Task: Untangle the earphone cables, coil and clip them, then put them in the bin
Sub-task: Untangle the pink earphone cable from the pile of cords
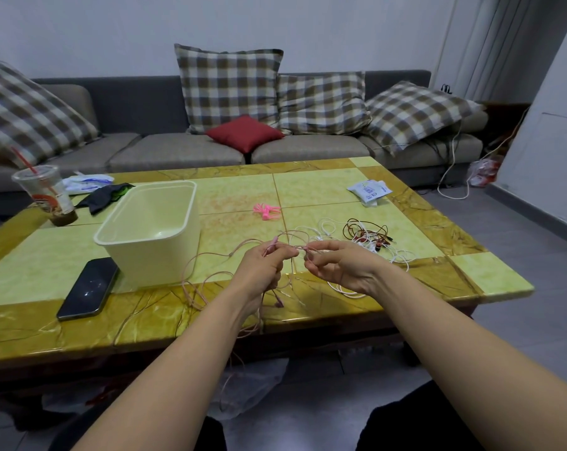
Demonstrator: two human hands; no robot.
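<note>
Pink earphone cable (pixel 273 244) between left hand (pixel 259 268) and right hand (pixel 337 265); each grip tight on it (loops below)

Above the near part of the table (pixel 324 190), the left grip (pixel 262 265) and the right grip (pixel 340 265) are close together, each pinching the pink earphone cable (pixel 191 271). Its loops trail left over the table and hang past the near edge. Just right of the grips lies a tangle of white and dark red cables (pixel 366 236). The cream bin (pixel 151 252) stands to the left, with a dark phone (pixel 90 288) just beside its near left corner. Pink clips (pixel 266 211) lie farther back.
</note>
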